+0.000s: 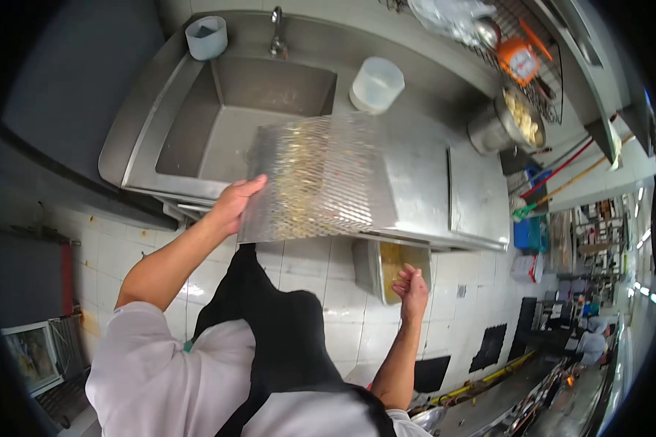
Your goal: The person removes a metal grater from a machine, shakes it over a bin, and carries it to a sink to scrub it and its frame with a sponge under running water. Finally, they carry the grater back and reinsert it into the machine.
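Note:
My left hand is closed on the near left edge of a rectangular metal mesh panel. The panel is held up in front of the steel sink, overlapping its right part and the counter. Motion blurs its slanted pattern, and yellowish tones show across its left half. My right hand is apart from the panel, with its fingers curled in; whether anything small is inside them is hidden. Just behind that hand, low by the counter front, stands a deep metal container with yellowish contents.
A faucet rises behind the sink. White tubs stand on the rim and counter. A metal pot holds pale pieces beneath a rack with an orange scale. Far right, another person is near a flame.

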Motion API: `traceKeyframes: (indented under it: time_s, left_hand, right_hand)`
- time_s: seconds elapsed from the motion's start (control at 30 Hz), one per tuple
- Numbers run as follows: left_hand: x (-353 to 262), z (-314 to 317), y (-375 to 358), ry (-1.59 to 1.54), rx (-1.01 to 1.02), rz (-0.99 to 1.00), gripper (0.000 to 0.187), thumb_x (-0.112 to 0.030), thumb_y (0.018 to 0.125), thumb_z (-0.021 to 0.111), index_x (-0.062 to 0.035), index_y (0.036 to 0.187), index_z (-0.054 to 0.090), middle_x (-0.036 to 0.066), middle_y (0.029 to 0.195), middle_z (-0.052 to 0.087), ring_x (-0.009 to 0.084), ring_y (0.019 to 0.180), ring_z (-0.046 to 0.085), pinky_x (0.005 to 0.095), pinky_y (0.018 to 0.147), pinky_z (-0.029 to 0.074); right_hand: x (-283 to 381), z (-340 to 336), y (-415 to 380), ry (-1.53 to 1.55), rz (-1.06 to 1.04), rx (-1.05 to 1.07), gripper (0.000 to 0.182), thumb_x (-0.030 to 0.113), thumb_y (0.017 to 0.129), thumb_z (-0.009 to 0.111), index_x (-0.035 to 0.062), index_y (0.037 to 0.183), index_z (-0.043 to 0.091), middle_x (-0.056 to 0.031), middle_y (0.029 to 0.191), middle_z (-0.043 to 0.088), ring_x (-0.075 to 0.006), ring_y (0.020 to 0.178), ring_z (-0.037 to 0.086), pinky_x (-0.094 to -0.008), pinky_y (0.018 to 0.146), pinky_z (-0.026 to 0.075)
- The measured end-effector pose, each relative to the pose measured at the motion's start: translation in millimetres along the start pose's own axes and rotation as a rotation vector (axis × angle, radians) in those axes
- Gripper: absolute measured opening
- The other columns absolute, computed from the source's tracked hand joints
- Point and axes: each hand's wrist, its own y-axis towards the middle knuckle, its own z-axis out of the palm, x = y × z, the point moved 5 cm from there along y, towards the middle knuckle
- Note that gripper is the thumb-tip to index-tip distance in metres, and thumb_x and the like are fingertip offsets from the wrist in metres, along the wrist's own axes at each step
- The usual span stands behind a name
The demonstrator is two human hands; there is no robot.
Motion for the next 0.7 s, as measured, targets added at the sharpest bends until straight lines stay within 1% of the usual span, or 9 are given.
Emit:
traceKeyframes:
  time_s: [0.07, 0.17, 0.27, 0.33, 0.37, 0.5, 0.53, 0.6, 0.7]
  left_hand:
    - [-49, -35, 10, 0.015, -0.140, 0.079, 0.030, -0.023, 0.094, 0.060, 0.0034, 0.109, 0.059, 0.012, 0.099, 0.068, 0.0215, 0.085, 0.068, 0.0354, 0.077, 0.056]
    - [-104, -86, 35, 0.085, -0.286, 0.171, 0.030, -0.021, 0.093, 0.062, 0.0042, 0.109, 0.059, 0.012, 0.099, 0.067, 0.0209, 0.086, 0.068, 0.0342, 0.076, 0.056]
    - [-153, -133, 69, 0.261, -0.457, 0.231, 0.034, -0.024, 0.091, 0.064, 0.0045, 0.107, 0.060, 0.012, 0.100, 0.067, 0.0199, 0.092, 0.066, 0.0328, 0.082, 0.053]
    - [-172, -175, 106, 0.434, -0.628, 0.273, 0.045, -0.026, 0.090, 0.065, 0.0109, 0.113, 0.055, 0.016, 0.104, 0.065, 0.0249, 0.099, 0.064, 0.0372, 0.085, 0.051]
    - [-181, -195, 124, 0.524, -0.717, 0.290, 0.051, -0.028, 0.089, 0.066, 0.0142, 0.116, 0.053, 0.019, 0.107, 0.064, 0.0275, 0.102, 0.063, 0.0394, 0.087, 0.050]
    - [-205, -228, 187, 0.936, -0.600, 0.134, 0.057, -0.033, 0.087, 0.066, 0.0157, 0.115, 0.053, 0.026, 0.112, 0.062, 0.0344, 0.109, 0.060, 0.0406, 0.091, 0.046]
    - [-217, -223, 196, 1.046, -0.602, 0.108, 0.056, -0.033, 0.087, 0.065, 0.0150, 0.114, 0.054, 0.027, 0.112, 0.062, 0.0355, 0.109, 0.060, 0.0405, 0.090, 0.046]
    - [-233, -225, 222, 1.197, -0.605, 0.091, 0.054, -0.034, 0.087, 0.064, 0.0134, 0.111, 0.057, 0.029, 0.113, 0.061, 0.0374, 0.109, 0.060, 0.0407, 0.090, 0.046]
    - [-238, -236, 252, 1.268, -0.570, 0.050, 0.049, -0.034, 0.087, 0.064, 0.0104, 0.107, 0.060, 0.028, 0.112, 0.061, 0.0390, 0.108, 0.059, 0.0416, 0.090, 0.046]
  right_hand:
    - [45, 69, 24, -0.036, -0.089, 0.063, 0.049, 0.041, 0.101, 0.045, -0.0003, 0.123, 0.058, -0.0070, 0.098, 0.063, -0.0122, 0.075, 0.061, -0.0269, 0.069, 0.054]
    - [112, 176, 60, -0.116, -0.194, 0.241, 0.040, 0.031, 0.100, 0.049, -0.0012, 0.122, 0.058, -0.0082, 0.101, 0.064, -0.0132, 0.081, 0.061, -0.0276, 0.074, 0.053]
    - [172, 303, 101, -0.161, -0.375, 0.424, 0.033, 0.023, 0.097, 0.055, -0.0003, 0.120, 0.061, -0.0083, 0.100, 0.067, -0.0118, 0.080, 0.061, -0.0259, 0.074, 0.051]
    - [193, 387, 152, -0.245, -0.442, 0.546, 0.034, 0.021, 0.096, 0.057, -0.0005, 0.122, 0.060, -0.0078, 0.103, 0.066, -0.0124, 0.083, 0.061, -0.0269, 0.074, 0.052]
    - [203, 428, 183, -0.339, -0.486, 0.518, 0.032, 0.019, 0.095, 0.057, 0.0013, 0.122, 0.060, -0.0073, 0.102, 0.066, -0.0112, 0.081, 0.060, -0.0266, 0.071, 0.051]
    - [226, 559, 330, -0.629, -1.016, 0.336, 0.034, 0.012, 0.091, 0.052, 0.0020, 0.122, 0.060, -0.0083, 0.094, 0.068, -0.0116, 0.072, 0.061, -0.0280, 0.068, 0.051]
    - [217, 592, 394, -0.619, -0.931, 0.303, 0.038, 0.009, 0.088, 0.051, 0.0015, 0.124, 0.058, -0.0134, 0.095, 0.067, -0.0217, 0.078, 0.063, -0.0325, 0.075, 0.051]
    - [212, 633, 457, -0.619, -0.889, 0.283, 0.041, 0.006, 0.084, 0.050, 0.0011, 0.125, 0.057, -0.0191, 0.096, 0.067, -0.0329, 0.083, 0.065, -0.0382, 0.080, 0.051]
    - [206, 662, 443, -0.808, -1.070, 0.323, 0.037, 0.008, 0.085, 0.051, 0.0012, 0.121, 0.061, -0.0203, 0.096, 0.067, -0.0351, 0.081, 0.065, -0.0412, 0.077, 0.051]
